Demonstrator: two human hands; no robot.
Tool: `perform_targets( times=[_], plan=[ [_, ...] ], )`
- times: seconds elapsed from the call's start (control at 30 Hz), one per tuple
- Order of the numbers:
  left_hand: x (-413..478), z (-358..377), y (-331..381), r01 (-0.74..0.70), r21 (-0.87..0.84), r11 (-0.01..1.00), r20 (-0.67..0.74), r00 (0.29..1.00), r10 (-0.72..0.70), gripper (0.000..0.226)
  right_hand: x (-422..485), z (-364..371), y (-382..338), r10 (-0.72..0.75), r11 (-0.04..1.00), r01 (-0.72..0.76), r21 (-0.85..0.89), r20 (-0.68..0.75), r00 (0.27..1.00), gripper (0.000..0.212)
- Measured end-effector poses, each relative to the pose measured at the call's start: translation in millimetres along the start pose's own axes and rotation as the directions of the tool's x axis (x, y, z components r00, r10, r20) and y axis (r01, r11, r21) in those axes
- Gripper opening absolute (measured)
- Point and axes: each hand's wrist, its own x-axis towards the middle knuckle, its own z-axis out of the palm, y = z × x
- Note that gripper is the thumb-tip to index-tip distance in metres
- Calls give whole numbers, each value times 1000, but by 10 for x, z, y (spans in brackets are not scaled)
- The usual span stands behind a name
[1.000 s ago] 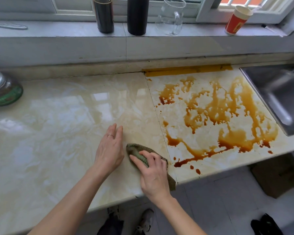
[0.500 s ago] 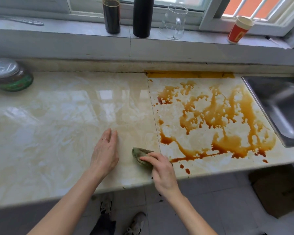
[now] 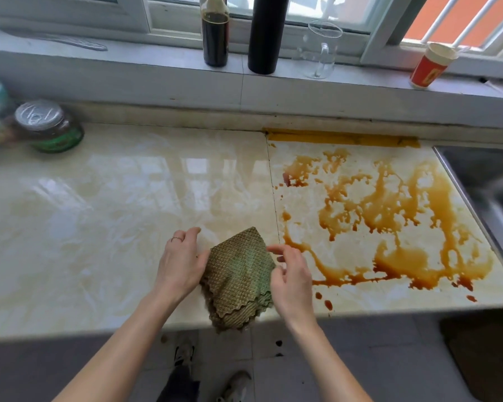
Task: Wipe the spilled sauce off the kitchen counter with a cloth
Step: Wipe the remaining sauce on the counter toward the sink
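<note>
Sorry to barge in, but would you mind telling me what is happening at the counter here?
A person is holding a folded green cloth between both hands, the left hand on its left edge and the right hand on its right, just above the counter's front edge. A large brown sauce spill covers the counter to the right, between the cloth and the sink. The spill looks mostly unwiped. Bottles and a cup stand on the windowsill behind.
</note>
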Motion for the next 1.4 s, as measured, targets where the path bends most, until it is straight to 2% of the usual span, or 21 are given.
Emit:
perform_targets(
  times=[0.03, 0.1, 0.17, 0.2, 0.23, 0.3, 0.33, 0.4, 0.5, 0.6, 0.67, 0.8, 0.9, 1.03, 1.13, 1.27, 1.33, 1.4],
  plan=[
    [-25, 34, 1, 0, 14, 1000, 19, 1000, 0, 52, 2, 119, -37, -122, 992, 124, -32, 57, 991, 42],
    [-64, 71, 20, -1, 23, 1000, 5, 1000, 1, 51, 21, 341, -43, -318, 931, 352, -101, 253, 914, 46],
    [-85, 81, 37, -13, 21, 1000, -28, 1000, 14, 49, 87, 494, 119, -414, 813, 529, -243, 396, 820, 49],
    [-81, 73, 38, -24, 25, 999, -46, 999, 25, 49, 135, 543, 204, -408, 780, 543, -312, 406, 818, 51],
    [-67, 58, 41, -34, 30, 999, -65, 997, 36, 48, 173, 587, 248, -371, 789, 495, -365, 358, 857, 52],
    [-51, 34, 48, -44, 26, 999, -95, 994, 46, 46, 134, 670, 190, -213, 874, 275, -401, 192, 958, 55],
    [-39, 21, 53, -49, 21, 999, -111, 993, 51, 45, 52, 731, 94, -130, 910, 169, -380, 126, 983, 57],
    [-12, -2, 58, -50, 8, 999, -141, 989, 50, 44, -204, 908, -77, -54, 933, 94, -347, 124, 991, 61],
    [27, -10, 69, -54, -13, 998, -166, 985, 51, 42, -337, 891, -131, -122, 866, 207, -455, 211, 970, 63],
    [67, -11, 77, -68, -9, 998, -187, 980, 65, 41, 81, 647, 93, -273, 768, 379, -516, 270, 923, 52],
    [88, 7, 102, -86, -1, 996, -187, 979, 84, 40, 260, 538, 236, -325, 723, 429, -541, 282, 903, 51],
    [127, 48, 158, -117, -5, 993, -179, 977, 115, 40, -76, 675, 218, -229, 801, 311, -511, 218, 949, 66],
    [158, 58, 192, -128, 1, 992, -185, 975, 126, 40, -69, 668, 245, -264, 789, 367, -493, 267, 927, 75],
    [159, 50, 218, -135, 5, 991, -201, 970, 133, 40, 456, 570, 316, -245, 743, 355, -567, 263, 933, 68],
    [137, 80, 221, -151, 4, 988, -196, 969, 149, 40, 278, 604, 263, -218, 756, 320, -571, 241, 946, 60],
    [94, 147, 229, -148, -4, 989, -180, 973, 145, 41, -270, 540, 317, -265, 811, 350, -469, 240, 934, 63],
    [81, 157, 242, -157, -5, 988, -183, 971, 153, 41, -179, 441, 423, -293, 832, 380, -404, 263, 919, 67],
    [73, 162, 256, -165, 4, 986, -182, 970, 163, 41, 44, 389, 471, -252, 881, 324, -343, 240, 938, 65]
  ],
)
